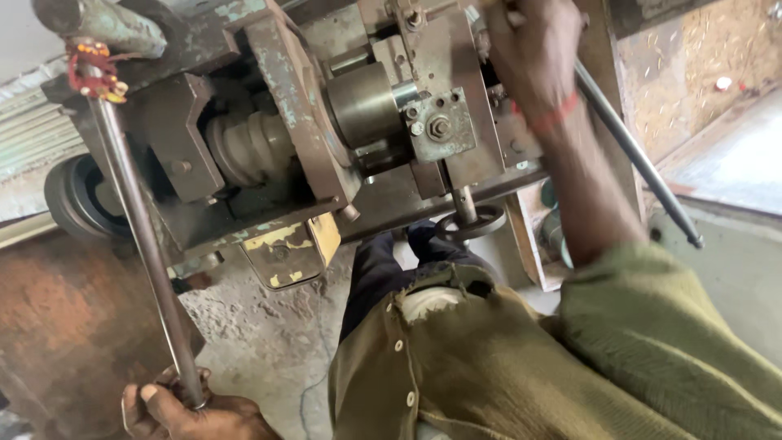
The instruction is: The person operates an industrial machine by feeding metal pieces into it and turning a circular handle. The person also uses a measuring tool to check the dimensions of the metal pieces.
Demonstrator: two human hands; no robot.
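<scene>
Left hand (191, 411): closed around the lower end of the long steel lever (142, 244), fingers wrapped; lowest and nearest point in view.
Lever axis: runs from the left hand up and slightly left to a red-tagged joint (94, 69) on the machine's upper left; nearly upright in view, slightly tilted.
Room at the lever: a rusty drum (65, 326) lies just to its left; bare concrete floor (269, 342) to its right, up to the olive cardigan (505, 358).
Right hand (533, 49): raised to the machine head, closed on the upper end of the dark rod (635, 155); what the fingers hold cannot be told exactly.
Rod axis: slopes from the right hand down and right to a free knobbed tip; open floor beyond it.
Machine body (293, 122): worn green casting between the two hands; worm shaft (248, 147) left of centre, cylinder (362, 102) and bolted plate (440, 126) toward the right hand.
Handwheel (472, 222): below the plate, just above the person's dark trouser leg.
</scene>
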